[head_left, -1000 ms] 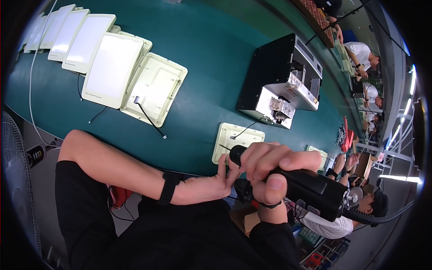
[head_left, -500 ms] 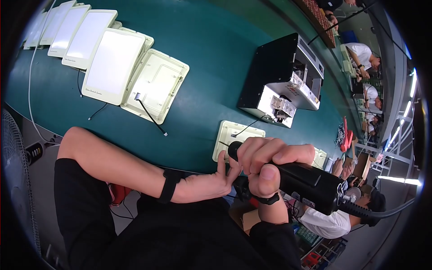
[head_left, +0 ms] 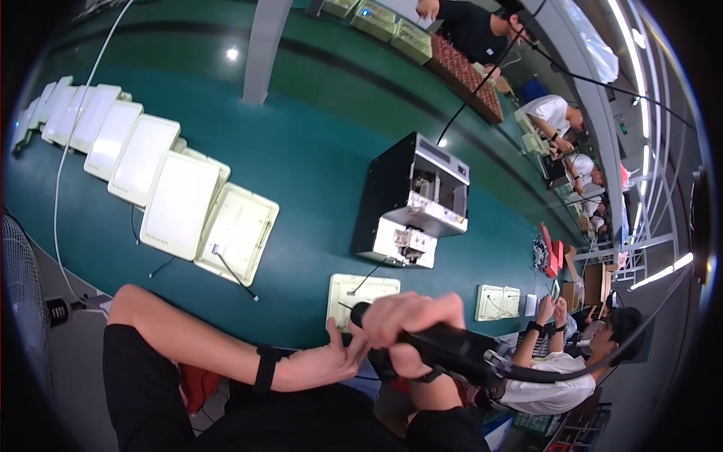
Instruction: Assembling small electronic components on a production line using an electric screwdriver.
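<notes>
The right hand (head_left: 410, 320) is clenched around a black power screwdriver (head_left: 444, 348) at the near edge of the green desk (head_left: 316, 166), its tip over a small white open casing (head_left: 358, 300) with a wire inside. The left hand (head_left: 324, 361) is released, fingers spread, touching the tool's tip. A black-and-silver machine (head_left: 410, 200) stands mid-desk; white panels (head_left: 151, 173) line the left edge, with bare green between.

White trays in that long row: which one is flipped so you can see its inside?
The white tray at the row's near end, closest to the grey machine. It shows a raised rim and a wire; the others show smooth flat backs.
</notes>
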{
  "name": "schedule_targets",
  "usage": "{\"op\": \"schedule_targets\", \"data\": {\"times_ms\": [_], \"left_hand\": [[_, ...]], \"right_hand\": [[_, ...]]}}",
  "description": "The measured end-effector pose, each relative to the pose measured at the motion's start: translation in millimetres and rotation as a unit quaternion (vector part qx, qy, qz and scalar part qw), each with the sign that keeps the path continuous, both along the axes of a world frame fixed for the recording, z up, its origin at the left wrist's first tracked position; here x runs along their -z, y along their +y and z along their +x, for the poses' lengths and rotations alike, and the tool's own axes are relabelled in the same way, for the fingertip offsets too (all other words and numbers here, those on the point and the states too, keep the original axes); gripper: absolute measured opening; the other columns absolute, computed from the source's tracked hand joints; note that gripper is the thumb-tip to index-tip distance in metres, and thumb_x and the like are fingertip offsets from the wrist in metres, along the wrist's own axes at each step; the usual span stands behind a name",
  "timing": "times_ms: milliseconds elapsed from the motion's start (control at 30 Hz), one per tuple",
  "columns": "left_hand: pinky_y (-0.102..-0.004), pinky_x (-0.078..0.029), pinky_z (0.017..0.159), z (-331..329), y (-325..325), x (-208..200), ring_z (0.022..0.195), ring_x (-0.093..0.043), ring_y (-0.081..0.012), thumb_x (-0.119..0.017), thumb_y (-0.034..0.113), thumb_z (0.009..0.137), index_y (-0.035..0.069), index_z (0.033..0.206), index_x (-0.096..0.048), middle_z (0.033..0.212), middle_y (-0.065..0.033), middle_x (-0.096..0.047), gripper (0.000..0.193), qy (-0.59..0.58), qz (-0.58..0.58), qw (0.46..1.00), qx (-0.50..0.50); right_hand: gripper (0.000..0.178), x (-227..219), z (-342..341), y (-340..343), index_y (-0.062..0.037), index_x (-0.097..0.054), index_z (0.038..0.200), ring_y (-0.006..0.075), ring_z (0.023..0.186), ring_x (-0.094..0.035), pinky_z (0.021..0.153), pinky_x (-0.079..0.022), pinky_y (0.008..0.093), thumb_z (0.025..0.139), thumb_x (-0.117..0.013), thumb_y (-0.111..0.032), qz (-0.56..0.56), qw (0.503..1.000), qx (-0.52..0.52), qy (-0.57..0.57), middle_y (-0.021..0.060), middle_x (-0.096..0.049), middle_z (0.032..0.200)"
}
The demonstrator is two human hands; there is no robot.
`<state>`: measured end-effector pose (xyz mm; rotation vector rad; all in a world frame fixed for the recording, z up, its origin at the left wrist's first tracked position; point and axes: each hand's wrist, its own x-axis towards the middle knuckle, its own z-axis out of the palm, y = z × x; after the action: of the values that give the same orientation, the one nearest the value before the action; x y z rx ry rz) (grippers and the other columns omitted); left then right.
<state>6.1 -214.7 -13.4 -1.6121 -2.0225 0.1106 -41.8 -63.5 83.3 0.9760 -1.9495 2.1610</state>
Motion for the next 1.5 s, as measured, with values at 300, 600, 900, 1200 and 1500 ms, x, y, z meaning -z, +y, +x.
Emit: {"op": "schedule_targets", "data": {"times_ms": [300, 600, 900, 1200, 1500], "left_hand": [[-0.055, -0.047, 0.101, -58.7, -10.7, -38.8, 0.131, -0.05, -0.0412, -0.064, 0.052, 0.091, 0.003, 0.143, -0.052, 0.139, -0.0201, -0.056, 0.072, -0.234, -0.012, 0.97, -0.071], [-0.0494, -0.039, 0.111, -77.0, -26.7, -27.4, 0.124, -0.051, -0.0353, -0.07, 0.057, 0.086, -0.002, 0.142, -0.049, 0.14, -0.0187, -0.052, 0.085, -0.341, 0.026, 0.933, -0.111], [-0.0437, -0.039, 0.104, -88.0, -35.1, -30.9, 0.115, -0.05, -0.0308, -0.079, 0.059, 0.075, -0.003, 0.14, -0.049, 0.126, -0.0142, -0.053, 0.094, -0.387, 0.022, 0.918, -0.085], [-0.0429, -0.038, 0.103, -90.1, -36.2, -21.2, 0.114, -0.049, -0.0305, -0.087, 0.054, 0.067, -0.001, 0.14, -0.05, 0.124, -0.0128, -0.052, 0.099, -0.419, 0.062, 0.902, -0.079], [-0.0433, -0.039, 0.106, -92.3, -31.7, -19.6, 0.113, -0.051, -0.0288, -0.089, 0.047, 0.066, -0.002, 0.134, -0.053, 0.119, -0.0118, -0.053, 0.091, -0.413, 0.079, 0.904, -0.075]], "right_hand": [[0.046, -53.5, 8.1, 55.7, -0.0084, -0.043, 0.108, 0.0229, 0.058, -0.058, 0.056, -0.053, 0.0407, 0.09, -0.082, -0.025, -0.104, 0.98, 0.161, 0.051, 0.0104, -0.058, 0.072], [0.036, -56.6, -13.5, 57.1, -0.0101, -0.041, 0.107, 0.0167, 0.048, -0.047, 0.046, -0.045, 0.0337, 0.096, -0.07, -0.028, -0.073, 0.965, 0.23, 0.1, 0.0043, -0.048, 0.065], [0.026, -37.3, -54.6, 45.2, -0.0093, -0.044, 0.112, 0.0154, 0.048, -0.043, 0.047, -0.042, 0.0329, 0.098, -0.062, -0.023, -0.061, 0.959, 0.27, 0.059, 0.0053, -0.047, 0.067], [0.029, -28.5, -0.2, 54.0, -0.0109, -0.044, 0.111, 0.0155, 0.046, -0.043, 0.046, -0.041, 0.0337, 0.098, -0.065, -0.026, -0.103, 0.965, 0.24, 0.022, 0.0047, -0.048, 0.066], [0.035, 0.4, 78.9, 47.0, -0.0119, -0.041, 0.107, 0.0175, 0.047, -0.052, 0.044, -0.049, 0.0334, 0.096, -0.07, -0.026, -0.064, 0.963, 0.262, 0.006, 0.0051, -0.053, 0.066]]}}
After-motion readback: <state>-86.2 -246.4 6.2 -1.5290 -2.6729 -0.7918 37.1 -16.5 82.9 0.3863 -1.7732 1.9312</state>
